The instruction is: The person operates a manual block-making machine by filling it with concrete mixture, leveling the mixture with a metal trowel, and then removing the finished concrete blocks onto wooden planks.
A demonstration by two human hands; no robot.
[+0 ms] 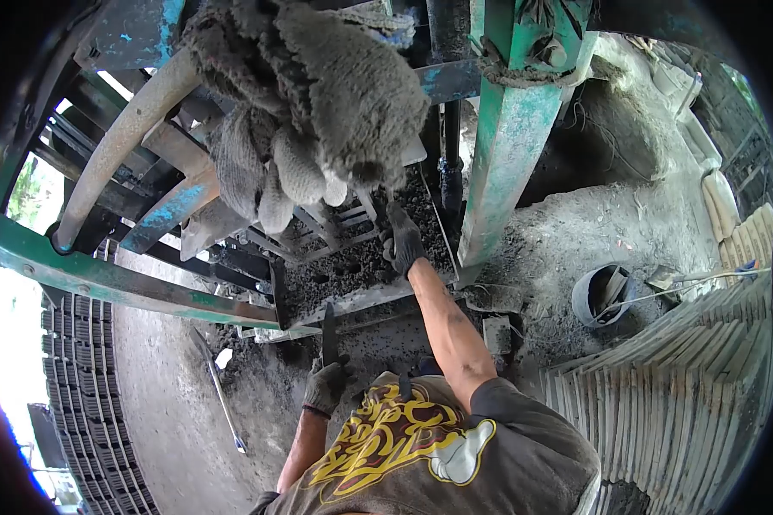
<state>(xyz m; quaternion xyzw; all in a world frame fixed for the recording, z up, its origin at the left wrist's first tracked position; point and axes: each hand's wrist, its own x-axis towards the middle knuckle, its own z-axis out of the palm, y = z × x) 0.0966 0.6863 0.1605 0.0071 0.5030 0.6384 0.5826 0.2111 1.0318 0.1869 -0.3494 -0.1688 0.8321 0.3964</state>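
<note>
Dark crumbly mix (pixel 365 281) lies in a metal tray (pixel 365 300) at the centre. The right hand (pixel 405 243) is over it at one o'clock, fingers curled; whether they grip anything, I cannot tell. At seven o'clock, the left hand (pixel 326 386) has its fingers closed round a flat blade (pixel 329 333), tip upward. Dusty gloves (pixel 301 163) hang at eleven, a bucket (pixel 581 300) stands at three, stacked boards (pixel 653 403) at four.

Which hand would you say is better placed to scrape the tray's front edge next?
Left, probably: the left hand holds a blade with its tip near that edge, while the right hand is further in, at the grit.
</note>
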